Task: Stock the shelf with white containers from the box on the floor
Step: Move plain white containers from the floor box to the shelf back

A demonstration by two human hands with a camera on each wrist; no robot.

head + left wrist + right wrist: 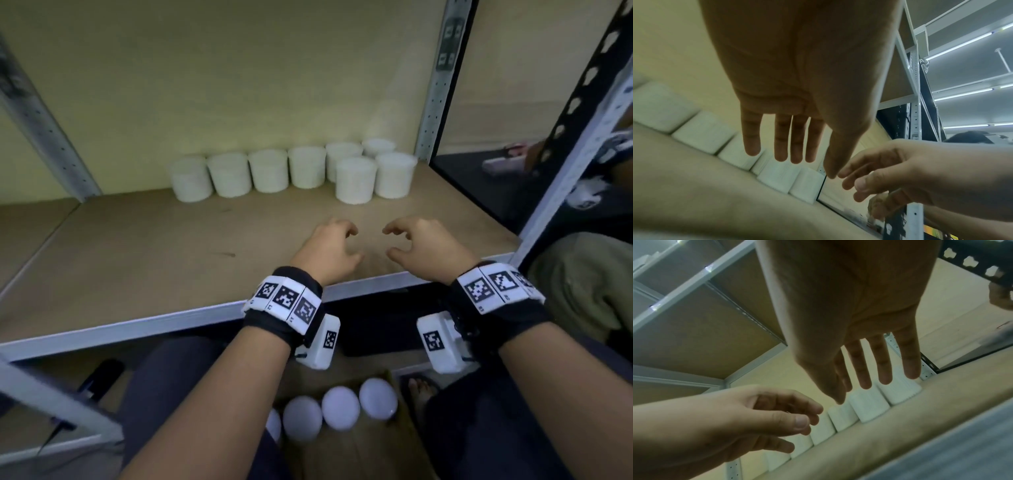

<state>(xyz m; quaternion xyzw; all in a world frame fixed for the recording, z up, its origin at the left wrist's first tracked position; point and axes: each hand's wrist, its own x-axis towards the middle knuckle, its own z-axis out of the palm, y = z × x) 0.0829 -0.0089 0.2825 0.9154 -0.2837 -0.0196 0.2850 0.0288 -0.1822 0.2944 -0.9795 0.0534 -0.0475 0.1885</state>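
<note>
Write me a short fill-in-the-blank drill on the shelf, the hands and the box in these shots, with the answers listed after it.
1. The number of white containers standing on the shelf is ____.
2. Both the left hand and the right hand hold ____.
3. The containers not yet shelved sit in the cardboard box on the ____.
4. On the shelf, the containers are gathered toward the back ____ corner.

Missing words: eight; nothing; floor; right
</note>
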